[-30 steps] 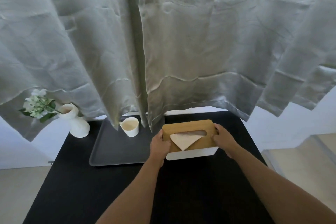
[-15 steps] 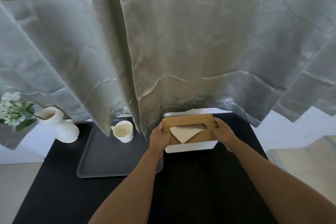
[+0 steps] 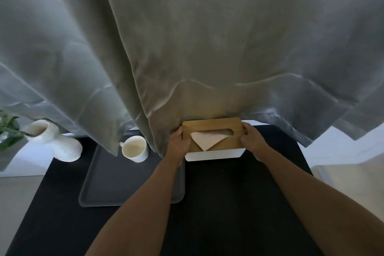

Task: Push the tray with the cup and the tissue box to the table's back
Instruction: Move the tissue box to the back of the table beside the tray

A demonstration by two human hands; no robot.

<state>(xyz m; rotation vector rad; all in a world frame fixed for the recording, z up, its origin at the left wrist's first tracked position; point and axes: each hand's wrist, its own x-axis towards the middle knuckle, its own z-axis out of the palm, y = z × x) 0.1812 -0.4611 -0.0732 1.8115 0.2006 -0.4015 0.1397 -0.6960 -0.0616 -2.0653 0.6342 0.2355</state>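
A person is standing at a black desk [image 3: 239, 203], reaching both bare arms forward. The left hand [image 3: 178, 143] and right hand [image 3: 252, 140] are gripping the two short ends of a white tissue box [image 3: 215, 154] with a wooden lid, a tissue [image 3: 205, 140] poking out. The box is sitting at the desk's back, just right of a grey tray [image 3: 108, 183] carrying a cream cup [image 3: 135, 148]. A grey curtain [image 3: 187, 48] is hanging over them. A white vase [image 3: 56, 141] is leaning at left. No writing is showing anywhere.
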